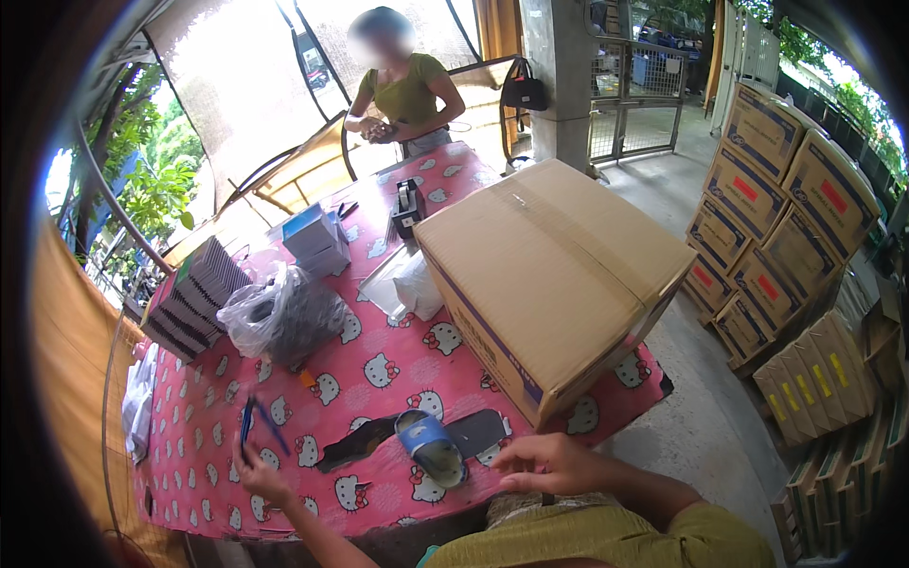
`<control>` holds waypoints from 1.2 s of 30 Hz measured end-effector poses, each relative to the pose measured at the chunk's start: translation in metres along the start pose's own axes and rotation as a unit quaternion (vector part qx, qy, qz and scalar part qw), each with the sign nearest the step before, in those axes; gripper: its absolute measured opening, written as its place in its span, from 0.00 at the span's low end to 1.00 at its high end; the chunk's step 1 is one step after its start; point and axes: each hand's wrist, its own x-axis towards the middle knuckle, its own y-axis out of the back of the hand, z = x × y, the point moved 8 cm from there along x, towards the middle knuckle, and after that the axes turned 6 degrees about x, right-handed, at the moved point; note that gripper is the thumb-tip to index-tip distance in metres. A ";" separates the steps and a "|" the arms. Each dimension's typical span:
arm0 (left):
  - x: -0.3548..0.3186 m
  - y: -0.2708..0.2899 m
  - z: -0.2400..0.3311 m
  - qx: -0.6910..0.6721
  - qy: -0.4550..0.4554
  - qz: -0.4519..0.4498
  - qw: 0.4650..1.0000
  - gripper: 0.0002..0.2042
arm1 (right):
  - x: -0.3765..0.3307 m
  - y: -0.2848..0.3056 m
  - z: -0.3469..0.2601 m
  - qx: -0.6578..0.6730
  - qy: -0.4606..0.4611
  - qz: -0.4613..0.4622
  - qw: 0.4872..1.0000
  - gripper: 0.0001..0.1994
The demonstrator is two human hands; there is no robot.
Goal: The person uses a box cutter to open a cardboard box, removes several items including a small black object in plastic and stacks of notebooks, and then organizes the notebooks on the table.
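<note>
Left of the large brown cardboard carton [559, 275], over the near part of the pink cover printed with white cartoon faces [204, 473], the left hand [258, 478] grips a slim blue V-shaped hand tool [248, 417]. Thumb and fingers are pressed together on the end of one arm; the other arm stands apart. Its exact kind is too small to tell.

The step in hand is judged to be control of this tool. For good results:

1. Seat the grip fully. One arm appears loosely pinched, so the tool could swivel.
2. Close the arms before passing the tool near the bulging translucent plastic bag [289, 312] left of the carton; an open tip could snag the film.
3. Keep the free fingers away from the pivot.

The right hand [549, 466] is just in front of the carton's near corner. Its fingers are half bent, with a gap between thumb and fingertips; no object is seen in it. Left of this hand, and in front of the carton, lies the blue-and-tan cylindrical roll [431, 447], apart from the fingers.
</note>
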 end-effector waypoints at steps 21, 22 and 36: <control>-0.247 -0.160 0.436 -0.072 -0.502 -0.428 0.748 0.36 | -0.129 0.155 -0.076 -0.341 0.050 0.472 0.812 0.09; -0.248 -0.168 0.436 -0.065 -0.487 -0.455 0.743 0.34 | -0.127 0.160 -0.077 -0.348 0.059 0.461 0.814 0.09; -0.246 -0.179 0.426 -0.150 -0.391 -0.441 0.794 0.13 | -0.115 0.205 -0.086 -0.330 0.124 0.330 0.876 0.08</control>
